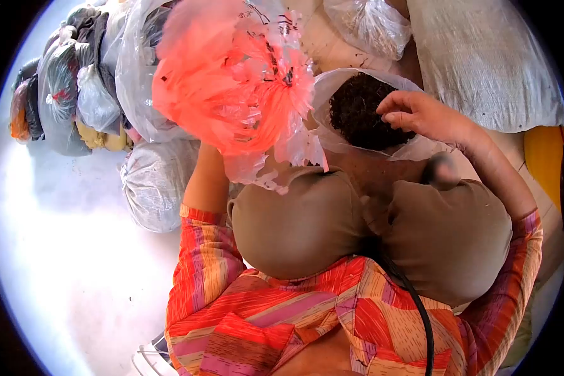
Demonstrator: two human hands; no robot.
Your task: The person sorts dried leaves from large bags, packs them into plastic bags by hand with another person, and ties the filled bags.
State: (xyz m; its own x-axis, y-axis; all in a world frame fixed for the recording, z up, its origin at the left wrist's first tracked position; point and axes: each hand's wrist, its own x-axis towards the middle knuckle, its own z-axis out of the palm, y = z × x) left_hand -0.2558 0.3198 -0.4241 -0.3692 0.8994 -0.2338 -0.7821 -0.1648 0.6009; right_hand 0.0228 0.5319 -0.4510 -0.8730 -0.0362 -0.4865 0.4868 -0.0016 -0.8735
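Observation:
A torn, knotted red-and-clear plastic bag (pixel 232 81) with dark printing is held up in front of me on the left. My left forearm runs up behind it; the bag covers my left hand, so its fingers are hidden. To the right of it, an open whitish plastic bag (pixel 323 100) holds dark, crumbly, stringy material (pixel 357 109). Over the right side of that material is my right hand (pixel 420 113), fingers half curled, with a small gap between thumb and forefinger. Nothing shows between them. Whether the fingertips touch the material I cannot tell.
Several stuffed plastic bags (pixel 59 94) are piled at the left, with a round white sack (pixel 160 185) beside my left arm. A clear bag (pixel 370 25) lies at the top. A large woven sack (pixel 489 62) stands at the right, near something yellow (pixel 542 163). A black cable (pixel 420 307) crosses my lap.

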